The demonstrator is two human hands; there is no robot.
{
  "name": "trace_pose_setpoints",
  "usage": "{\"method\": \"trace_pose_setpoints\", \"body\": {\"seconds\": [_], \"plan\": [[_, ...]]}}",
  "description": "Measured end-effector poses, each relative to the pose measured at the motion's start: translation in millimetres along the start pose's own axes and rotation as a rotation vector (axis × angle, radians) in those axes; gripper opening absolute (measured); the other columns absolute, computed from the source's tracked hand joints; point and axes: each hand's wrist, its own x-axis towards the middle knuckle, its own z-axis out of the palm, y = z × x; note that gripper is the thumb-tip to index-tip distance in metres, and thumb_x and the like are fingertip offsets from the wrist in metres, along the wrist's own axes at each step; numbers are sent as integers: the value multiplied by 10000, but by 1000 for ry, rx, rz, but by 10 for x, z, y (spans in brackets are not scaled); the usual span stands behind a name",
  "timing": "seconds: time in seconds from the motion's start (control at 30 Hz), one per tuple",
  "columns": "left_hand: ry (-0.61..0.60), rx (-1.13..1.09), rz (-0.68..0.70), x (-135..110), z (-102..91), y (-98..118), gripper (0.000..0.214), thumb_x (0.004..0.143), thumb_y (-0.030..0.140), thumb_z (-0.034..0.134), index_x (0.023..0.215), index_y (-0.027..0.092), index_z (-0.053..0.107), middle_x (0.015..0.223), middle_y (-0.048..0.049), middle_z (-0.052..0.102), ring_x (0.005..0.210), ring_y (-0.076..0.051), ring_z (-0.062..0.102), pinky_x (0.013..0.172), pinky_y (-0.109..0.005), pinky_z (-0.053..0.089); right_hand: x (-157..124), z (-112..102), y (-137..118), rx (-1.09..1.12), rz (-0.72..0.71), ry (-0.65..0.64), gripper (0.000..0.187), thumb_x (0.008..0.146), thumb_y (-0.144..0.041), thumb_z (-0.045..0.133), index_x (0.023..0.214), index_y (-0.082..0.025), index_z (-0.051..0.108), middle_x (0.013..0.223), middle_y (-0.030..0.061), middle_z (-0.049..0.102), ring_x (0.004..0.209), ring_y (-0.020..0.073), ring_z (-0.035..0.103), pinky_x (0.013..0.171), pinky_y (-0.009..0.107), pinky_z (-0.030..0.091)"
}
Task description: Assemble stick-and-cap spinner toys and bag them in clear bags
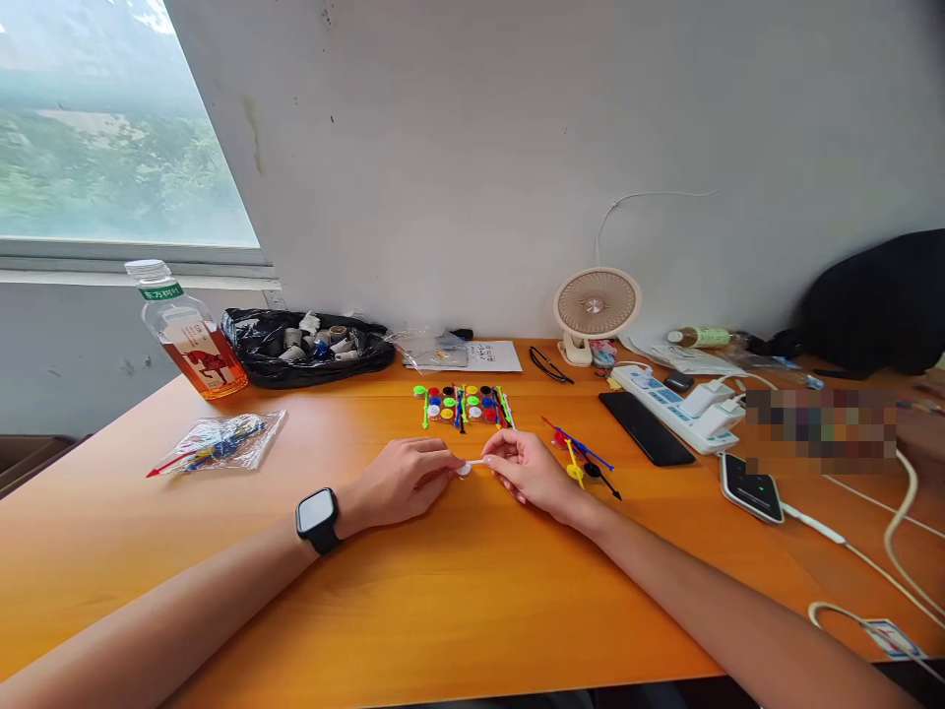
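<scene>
Above the middle of the table, a small white spinner arrow (476,462) is held between my two hands; a round white disc shows at its left end. My left hand (403,480), with a smartwatch on its wrist, pinches the disc end. The thin end sits pinched between the fingers of my right hand (528,473), which partly hide it. Just beyond the hands lie rows of coloured discs (447,401) and arrows (462,406) in green, red, blue, black and yellow. Right of my right hand rest a yellow arrow (574,463), a black one (606,481) and a blue one (591,451).
On the left lie a clear bag of arrows (243,438), a drink bottle (196,345) and a black plastic bag (317,369). A fan (597,305), glasses (550,364), a black phone (646,428), a power strip (668,409) and a charging device (749,487) with cables occupy the right.
</scene>
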Motion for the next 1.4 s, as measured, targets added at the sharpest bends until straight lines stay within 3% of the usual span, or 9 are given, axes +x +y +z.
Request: {"method": "trace_pose_setpoints", "body": {"seconds": [0.17,0.73,0.87,0.97,1.07,1.17,1.27,1.33,1.4], "plan": [[-53,83,28,37,-53,54,176,987,188,559,1079,237,701,956,-47,714,868,-204,660,756,-309,493,17,-2,3,-13,15,0,243,815,-385,715,913,-195,599,665,-58,574,459,80,457,304,173,351],[-39,-35,9,16,9,82,192,952,174,565,1112,236,652,1107,-69,692,962,-221,661,859,-336,532,24,-63,18,-53,42,-37,244,866,-391,715,960,-186,621,696,-35,612,466,85,509,332,182,434],[-26,-72,-18,10,-11,80,237,933,188,594,1162,237,632,1113,-66,701,998,-230,670,872,-340,536,40,-105,-15,-51,58,-15,305,936,-485,661,986,-185,631,688,-33,615,427,86,502,318,190,423],[11,-115,-60,-5,-49,69,333,929,260,644,1259,246,602,1229,-73,697,1083,-248,672,924,-353,535,36,-148,-51,-43,103,-30,303,975,-480,617,1019,-180,635,690,-27,626,408,78,482,311,179,380],[99,-158,-131,-28,-81,40,293,1005,306,564,1291,250,592,1278,-72,690,1115,-247,657,954,-364,525,5,-165,-96,-35,150,-13,311,998,-493,589,1073,-194,628,671,-28,633,391,75,447,310,172,305],[217,-161,-196,-42,-88,7,261,1065,296,447,1258,245,614,1232,-74,697,1074,-237,647,941,-371,518,-57,-156,-161,-14,199,-15,431,1001,-592,564,855,-191,619,551,-41,539,363,60,327,333,184,174],[296,-130,-228,-31,-83,-38,262,1087,308,414,1227,238,624,1185,-72,701,1037,-232,634,929,-374,512,-117,-146,-234,6,201,-35,688,978,-710,526,533,-217,345,430,-73,276,375,45,125,391,246,49],[327,-91,-248,-16,-83,-97,243,1091,314,422,1199,237,625,1160,-66,703,1034,-230,630,931,-375,510,-136,-145,-268,-3,166,-14,742,964,-742,516,508,-233,226,434,-74,204,402,54,85,421,283,32],[343,-36,-265,-4,-87,-194,212,1083,300,442,1178,233,619,1178,-68,703,1065,-237,630,948,-380,510,-135,-146,-279,-31,128,11,740,957,-751,507,507,-234,228,449,-64,215,420,67,106,440,299,46]]}}
